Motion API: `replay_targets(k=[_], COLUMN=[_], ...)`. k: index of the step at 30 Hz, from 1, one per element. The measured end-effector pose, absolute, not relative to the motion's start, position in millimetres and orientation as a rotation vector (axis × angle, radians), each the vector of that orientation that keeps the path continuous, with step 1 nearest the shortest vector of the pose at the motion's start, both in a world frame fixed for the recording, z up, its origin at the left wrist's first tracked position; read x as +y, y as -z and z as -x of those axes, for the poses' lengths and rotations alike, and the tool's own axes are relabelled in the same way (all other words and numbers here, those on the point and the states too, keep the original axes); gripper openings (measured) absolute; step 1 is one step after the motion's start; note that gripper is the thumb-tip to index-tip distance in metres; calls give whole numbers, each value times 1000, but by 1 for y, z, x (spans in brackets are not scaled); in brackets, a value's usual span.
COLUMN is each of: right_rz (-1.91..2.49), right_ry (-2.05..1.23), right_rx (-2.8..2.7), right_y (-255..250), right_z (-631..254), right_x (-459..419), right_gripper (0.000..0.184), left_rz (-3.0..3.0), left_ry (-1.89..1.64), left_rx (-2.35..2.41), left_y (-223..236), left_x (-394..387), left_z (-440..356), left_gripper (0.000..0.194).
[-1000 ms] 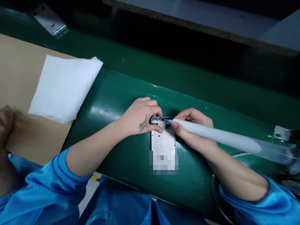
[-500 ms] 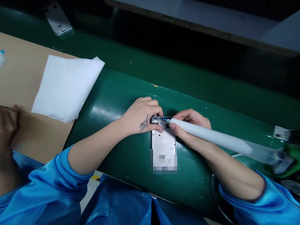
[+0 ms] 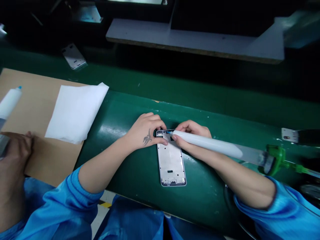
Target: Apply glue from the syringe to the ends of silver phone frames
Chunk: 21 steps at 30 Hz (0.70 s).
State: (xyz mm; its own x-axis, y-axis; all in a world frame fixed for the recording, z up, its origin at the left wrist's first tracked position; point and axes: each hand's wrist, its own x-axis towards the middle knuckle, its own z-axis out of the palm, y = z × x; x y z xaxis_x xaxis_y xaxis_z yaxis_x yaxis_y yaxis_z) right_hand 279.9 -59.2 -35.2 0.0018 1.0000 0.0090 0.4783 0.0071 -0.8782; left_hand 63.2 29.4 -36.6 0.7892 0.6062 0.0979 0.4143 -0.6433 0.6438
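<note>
Head camera: I am looking down at a green bench [image 3: 132,181], where two bare hands work close together but a little apart, each with its own grip. Between and below them, in front of the person, a pale metal phone frame [image 3: 171,160] lies flat, its length running away from the body. The left hand [image 3: 142,131], with a dark tattoo, pinches the frame's far left corner, thumb over the face and fingers at the far edge. The right hand [image 3: 194,126] grips a long white syringe [image 3: 215,143] near its front, thumb on the near side. I see the syringe's thin blue tip [image 3: 169,132] at the frame's far end; I cannot tell whether it touches. The barrel slants right above the right forearm to a green cap [image 3: 275,160].

To my left, white paper [image 3: 76,113] lies partly on brown cardboard [image 3: 37,105]. Another person's hand [image 3: 18,148] rests there, near a second syringe [image 3: 10,101]. Farther back lies another frame [image 3: 74,57], left of a grey shelf [image 3: 195,36].
</note>
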Motion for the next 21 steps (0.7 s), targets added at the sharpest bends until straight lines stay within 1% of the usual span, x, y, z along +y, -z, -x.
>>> replay_targets(k=[6, 12, 21], right_rz=[1556, 1572, 1566], right_ry=[-920, -915, -891], right_rx=[-1570, -1535, -1548], right_y=[37, 38, 35], right_z=[-280, -281, -282], right_x=[-58, -59, -60], right_gripper=[24, 22, 21], left_rz=[-2367, -2355, -2373], left_ry=[-372, -404, -391], left_rx=[762, 761, 771], left_y=[36, 37, 39], left_x=[30, 29, 28], left_z=[-64, -63, -62], left_gripper=[57, 54, 62])
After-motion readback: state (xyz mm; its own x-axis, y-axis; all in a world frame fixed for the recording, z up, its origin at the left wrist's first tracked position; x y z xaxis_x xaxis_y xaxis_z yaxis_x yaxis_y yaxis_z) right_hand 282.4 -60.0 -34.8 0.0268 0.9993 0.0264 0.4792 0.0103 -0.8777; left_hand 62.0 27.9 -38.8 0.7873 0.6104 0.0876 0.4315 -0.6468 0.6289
